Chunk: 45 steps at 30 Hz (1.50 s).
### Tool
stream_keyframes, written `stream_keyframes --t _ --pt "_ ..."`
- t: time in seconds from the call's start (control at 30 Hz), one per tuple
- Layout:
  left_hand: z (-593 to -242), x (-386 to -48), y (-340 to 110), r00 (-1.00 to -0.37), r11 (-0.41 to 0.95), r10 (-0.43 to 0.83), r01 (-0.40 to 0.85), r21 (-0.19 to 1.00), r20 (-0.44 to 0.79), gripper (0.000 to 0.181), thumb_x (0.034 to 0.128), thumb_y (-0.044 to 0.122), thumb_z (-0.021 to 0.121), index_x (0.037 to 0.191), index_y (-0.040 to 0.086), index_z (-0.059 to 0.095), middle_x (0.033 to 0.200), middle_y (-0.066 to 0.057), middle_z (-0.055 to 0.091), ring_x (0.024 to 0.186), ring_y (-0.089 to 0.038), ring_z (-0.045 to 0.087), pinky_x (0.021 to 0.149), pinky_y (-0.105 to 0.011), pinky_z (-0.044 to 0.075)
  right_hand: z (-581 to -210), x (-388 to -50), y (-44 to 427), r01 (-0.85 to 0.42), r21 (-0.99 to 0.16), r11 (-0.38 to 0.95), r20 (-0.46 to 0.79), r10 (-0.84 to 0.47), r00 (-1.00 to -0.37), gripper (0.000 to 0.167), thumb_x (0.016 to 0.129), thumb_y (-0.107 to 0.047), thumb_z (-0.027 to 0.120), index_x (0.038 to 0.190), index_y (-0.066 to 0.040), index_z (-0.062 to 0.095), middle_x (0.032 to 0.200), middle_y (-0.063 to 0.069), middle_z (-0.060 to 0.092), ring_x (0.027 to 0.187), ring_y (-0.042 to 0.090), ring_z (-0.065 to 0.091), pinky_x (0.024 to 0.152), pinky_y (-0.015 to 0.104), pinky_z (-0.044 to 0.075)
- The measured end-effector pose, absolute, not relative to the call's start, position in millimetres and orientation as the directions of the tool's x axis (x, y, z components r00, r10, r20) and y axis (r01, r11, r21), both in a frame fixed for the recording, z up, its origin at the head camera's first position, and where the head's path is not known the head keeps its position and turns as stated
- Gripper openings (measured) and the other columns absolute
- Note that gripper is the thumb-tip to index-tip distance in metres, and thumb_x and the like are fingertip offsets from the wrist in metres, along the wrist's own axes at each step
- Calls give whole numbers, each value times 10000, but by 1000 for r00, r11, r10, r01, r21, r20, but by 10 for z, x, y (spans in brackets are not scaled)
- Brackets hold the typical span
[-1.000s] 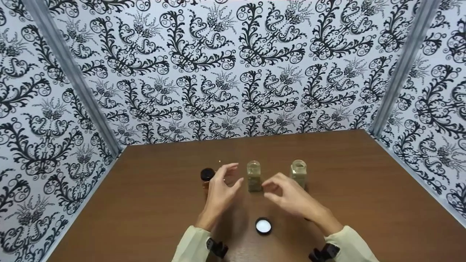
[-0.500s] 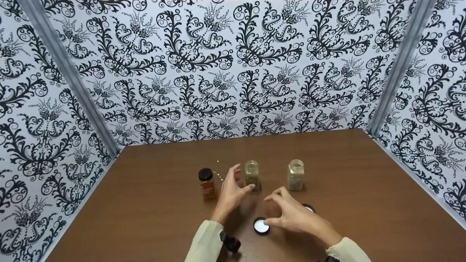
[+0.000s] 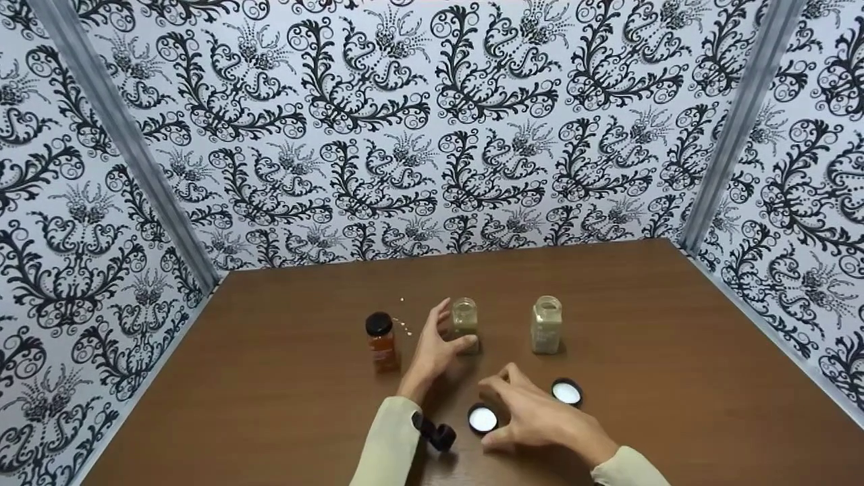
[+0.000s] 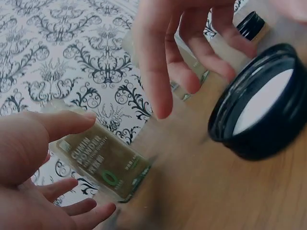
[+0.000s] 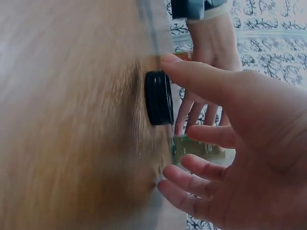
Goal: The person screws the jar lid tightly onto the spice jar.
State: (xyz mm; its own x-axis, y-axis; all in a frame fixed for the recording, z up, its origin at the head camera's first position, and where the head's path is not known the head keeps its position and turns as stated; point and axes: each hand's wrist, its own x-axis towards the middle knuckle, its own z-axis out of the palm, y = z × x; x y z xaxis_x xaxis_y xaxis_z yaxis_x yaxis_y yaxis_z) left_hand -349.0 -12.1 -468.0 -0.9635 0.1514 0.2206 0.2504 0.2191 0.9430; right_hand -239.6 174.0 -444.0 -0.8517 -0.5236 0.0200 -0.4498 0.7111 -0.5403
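My left hand [image 3: 432, 352] is at the left side of an uncapped jar of cumin powder [image 3: 465, 317]. Its thumb lies across the near face of the jar and its fingers are spread; the left wrist view shows the label [image 4: 93, 155] past the thumb. Whether the hand touches the glass I cannot tell. Over a black jar lid [image 3: 482, 419] my right hand [image 3: 536, 413] reaches, thumb and fingers apart on either side. That lid lies on the table, its white lining facing up. A second black lid [image 3: 566, 392] lies the same way beyond the right hand.
Another uncapped jar with pale greenish contents [image 3: 547, 329] stands at the right. A capped jar of orange-red spice [image 3: 383, 347] stands at the left, near small pale crumbs [image 3: 403, 327]. Patterned walls [image 3: 432, 135] enclose the brown table [image 3: 290, 391] on three sides.
My left hand has moved right, from beside the orange-red jar to the cumin jar. The right hand has come down and nearer to the front lid, uncovering the second lid.
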Motion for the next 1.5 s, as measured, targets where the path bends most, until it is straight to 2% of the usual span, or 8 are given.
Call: stream_keyframes --t 0.47,0.67,0.83,0.9,1.07,1.13,1.3,1.5 --pt "-4748 -3521 -60 -940 172 183 319 932 288 616 898 7 711 1442 -17 425 1361 -287 555 1243 -416 588 1026 -484 520 -4476 -2373 1588 -516 -433 739 55 -550 -833 402 772 -367 848 1081 -186 665 977 -41 468 881 106 458 749 276 441" --pt "-4770 -3550 -92 -924 213 226 354 911 307 584 915 42 696 1432 -19 431 1351 -285 568 1250 -415 591 1038 -483 516 -4460 -2361 1593 -500 -410 763 51 -528 -848 364 807 -331 835 1079 -176 648 1009 -17 537 910 167 559 753 334 490" --pt "-4774 -3567 -128 -919 212 234 366 906 317 594 922 73 696 1440 -22 422 1351 -291 561 1247 -428 586 1037 -504 511 -4417 -2383 1621 -460 -455 763 40 -498 -866 369 819 -259 825 1099 -135 618 1184 140 630 1193 393 594 951 528 517" --pt "-4774 -3571 -143 -912 218 239 384 897 333 605 918 84 701 1439 -33 415 1346 -304 557 1238 -446 588 1028 -513 515 -4389 -2406 1629 -460 -471 753 54 -496 -867 367 809 -223 827 1086 -115 612 1189 151 632 1205 411 584 960 543 510" --pt "-4762 -3568 -153 -897 219 246 421 880 367 604 904 92 715 1418 -44 428 1334 -324 562 1218 -474 596 1011 -518 525 -4317 -2464 1636 -495 -473 729 145 -490 -859 354 777 -146 784 1067 -95 587 1041 7 538 894 151 553 782 336 517" --pt "-4753 -3567 -141 -898 209 245 417 884 366 594 900 92 719 1409 -35 441 1337 -317 564 1217 -472 598 1014 -514 524 -4294 -2481 1634 -497 -486 719 189 -469 -863 398 779 -130 761 1125 -93 568 1048 5 517 873 114 537 767 303 512" --pt "-4760 -3562 -112 -908 202 250 389 899 337 592 898 97 725 1409 -18 449 1352 -301 570 1219 -455 605 1021 -503 523 -4261 -2526 1624 -510 -555 657 325 -394 -860 472 856 -76 727 1298 -65 561 1110 79 521 837 148 609 728 278 552" --pt "-4803 -3575 -118 -908 219 243 395 892 342 578 905 64 717 1409 -25 450 1330 -308 575 1225 -458 597 1025 -508 519 -4237 -2624 1616 -546 -530 648 468 -313 -826 401 849 -116 774 1225 -70 643 1105 66 595 918 190 643 782 341 581"
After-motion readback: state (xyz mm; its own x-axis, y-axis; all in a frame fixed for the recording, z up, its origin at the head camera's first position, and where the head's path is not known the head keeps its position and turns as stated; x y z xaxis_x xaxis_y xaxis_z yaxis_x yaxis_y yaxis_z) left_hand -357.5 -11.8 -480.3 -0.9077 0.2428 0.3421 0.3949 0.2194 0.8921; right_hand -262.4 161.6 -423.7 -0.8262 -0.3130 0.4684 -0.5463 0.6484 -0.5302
